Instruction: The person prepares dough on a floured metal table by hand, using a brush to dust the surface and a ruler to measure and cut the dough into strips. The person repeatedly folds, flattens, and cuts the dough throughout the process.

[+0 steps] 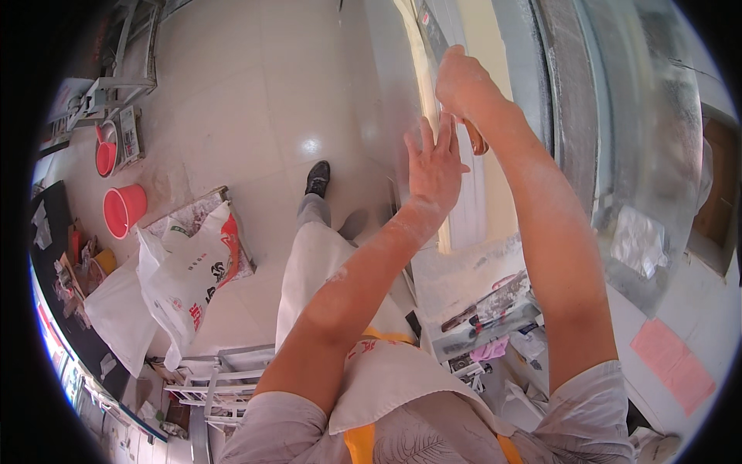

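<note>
With the right hand closed on the brown-handled tool, the left hand, fingers spread, should stay flat on the floury table.

The right hand is closed around a brown handle, but only the handle's lower end shows below the fist; what it belongs to is lost against the pale flour-dusted surface beyond the hand. The left hand lies flat, palm hidden, so contact underneath cannot be judged. Below the right forearm, small items on a dusty shelf are too blurred to tell apart. Far left of both hands, 1 red bucket is clear; clutter beside it is not.
</note>
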`<state>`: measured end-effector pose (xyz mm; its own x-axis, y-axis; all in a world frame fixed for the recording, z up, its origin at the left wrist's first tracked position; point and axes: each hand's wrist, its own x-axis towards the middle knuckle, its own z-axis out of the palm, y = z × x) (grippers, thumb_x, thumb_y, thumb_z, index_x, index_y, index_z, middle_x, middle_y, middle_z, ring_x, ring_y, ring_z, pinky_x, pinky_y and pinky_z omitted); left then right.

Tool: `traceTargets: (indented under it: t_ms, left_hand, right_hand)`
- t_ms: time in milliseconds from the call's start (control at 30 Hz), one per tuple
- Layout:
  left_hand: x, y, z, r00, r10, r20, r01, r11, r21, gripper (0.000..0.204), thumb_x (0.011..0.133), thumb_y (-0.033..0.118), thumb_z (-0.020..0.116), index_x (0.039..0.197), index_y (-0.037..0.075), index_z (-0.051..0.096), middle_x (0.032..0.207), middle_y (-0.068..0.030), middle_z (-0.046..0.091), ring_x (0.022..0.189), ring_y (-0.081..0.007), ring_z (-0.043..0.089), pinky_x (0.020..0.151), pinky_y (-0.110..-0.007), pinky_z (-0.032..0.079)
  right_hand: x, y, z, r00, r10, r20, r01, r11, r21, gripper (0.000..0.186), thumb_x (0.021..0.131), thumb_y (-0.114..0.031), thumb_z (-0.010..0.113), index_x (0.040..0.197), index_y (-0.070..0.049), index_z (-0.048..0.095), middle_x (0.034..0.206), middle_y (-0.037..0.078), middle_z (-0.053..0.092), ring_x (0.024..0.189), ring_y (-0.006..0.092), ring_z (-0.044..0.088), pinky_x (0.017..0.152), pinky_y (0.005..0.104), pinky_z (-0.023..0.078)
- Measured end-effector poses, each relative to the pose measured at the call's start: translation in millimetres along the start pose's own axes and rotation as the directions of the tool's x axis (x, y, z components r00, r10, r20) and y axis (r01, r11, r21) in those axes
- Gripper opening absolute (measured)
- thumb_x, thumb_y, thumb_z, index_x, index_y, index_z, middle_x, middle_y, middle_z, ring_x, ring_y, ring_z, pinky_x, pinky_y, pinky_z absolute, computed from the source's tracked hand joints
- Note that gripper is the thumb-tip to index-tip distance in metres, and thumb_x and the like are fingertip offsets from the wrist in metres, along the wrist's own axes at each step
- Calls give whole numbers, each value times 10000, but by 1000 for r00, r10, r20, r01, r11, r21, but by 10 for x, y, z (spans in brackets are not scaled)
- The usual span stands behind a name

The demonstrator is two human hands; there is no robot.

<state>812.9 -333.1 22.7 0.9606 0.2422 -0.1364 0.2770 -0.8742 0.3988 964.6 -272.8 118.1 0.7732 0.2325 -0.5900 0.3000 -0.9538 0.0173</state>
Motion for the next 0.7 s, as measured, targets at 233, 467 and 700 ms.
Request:
traceTargets:
  t_ms: [233,467,700]
  left_hand:
    - [-140,45,307,962,-224,-158,142,899,-414,717,845,303,852,1370,-44,509,1480,-148,437,1341,-362,419,1110,-547,288]
    - [-202,127,474,875,-407,-262,262,853,-451,547,863,217,782,1230,-52,479,1480,-193,413,1361,-392,387,1121,-562,251]
    - [-217,99,566,869,-391,-302,234,865,-444,540,859,285,749,1181,-46,470,1435,-203,416,1323,-395,391,1113,-564,244]
  right_hand:
    - [-366,212,209,1000,-19,1,19,997,72,293,980,-39,566,1223,97,475,1112,334,706,1001,441,745,806,498,626]
    - [-703,408,410,999,-40,-28,42,997,64,259,967,-55,635,1150,57,491,1104,315,710,1081,476,723,877,500,622]
    - [-1070,571,509,998,-68,12,67,995,71,288,1010,-46,479,1252,106,447,1166,372,683,1127,524,688,952,558,582]
